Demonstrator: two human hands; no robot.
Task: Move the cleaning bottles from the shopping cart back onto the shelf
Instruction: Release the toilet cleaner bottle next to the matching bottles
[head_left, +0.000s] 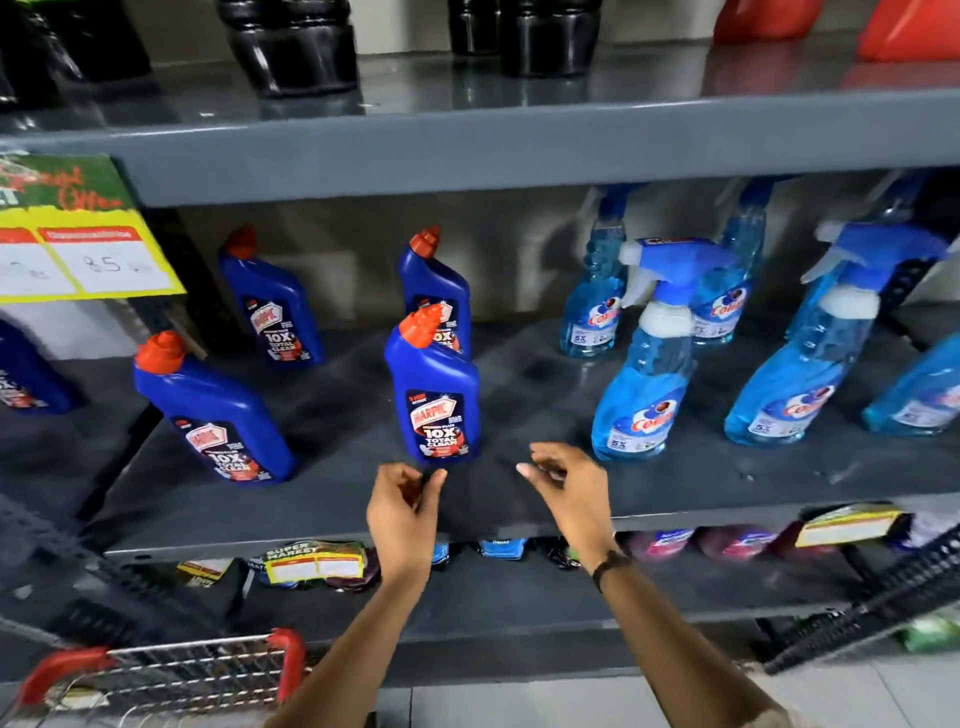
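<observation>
Both hands, left hand (402, 501) and right hand (566, 486), hover loosely curled and empty just before the front dark-blue bottle (434, 387), upright near the shelf (519, 499) edge, label outward. Shopping cart (171, 670) sits below left; contents indiscernible.

On the grey metal shelf (322, 499), the dark-blue red-capped bottle (435, 395) stands left of the pale-blue spray bottle (644, 384), another dark-blue bottle (436, 291) behind it.

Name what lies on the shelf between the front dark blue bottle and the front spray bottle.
Nothing: in the head view, bare dark shelf separates the front dark blue bottle from the front spray bottle.
</observation>
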